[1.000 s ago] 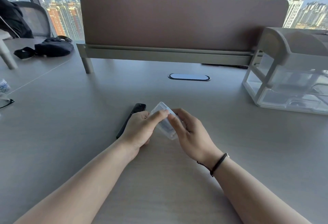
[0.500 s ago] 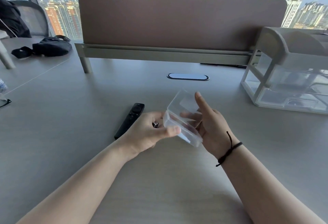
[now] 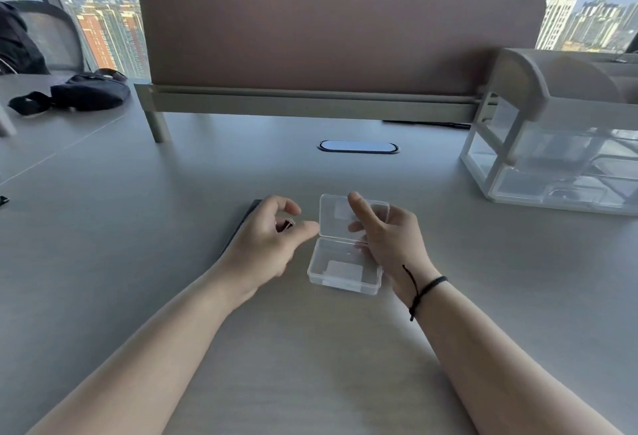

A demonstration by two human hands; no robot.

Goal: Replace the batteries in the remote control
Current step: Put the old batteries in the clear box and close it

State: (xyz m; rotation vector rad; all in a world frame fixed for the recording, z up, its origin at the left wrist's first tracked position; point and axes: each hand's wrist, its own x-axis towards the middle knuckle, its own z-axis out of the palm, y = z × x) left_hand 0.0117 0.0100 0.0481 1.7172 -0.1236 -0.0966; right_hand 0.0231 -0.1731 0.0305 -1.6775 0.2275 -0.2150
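Note:
A small clear plastic box rests open on the table, lid upright, and looks empty apart from a white label. My right hand is at the lid, index finger in front of it and the other fingers behind. To the left of the box, my left hand is curled around a small dark battery in its palm. The black remote control lies on the table under my left hand, with only its left edge showing.
A clear plastic drawer organiser stands at the right. A brown desk divider runs across the back, with an oval cable port in front of it. A black pouch lies at the far left.
The box was lifted, opened and tipped toward my left hand, then set down open on the table. My left hand drew away to the left with the battery in it, over the remote.

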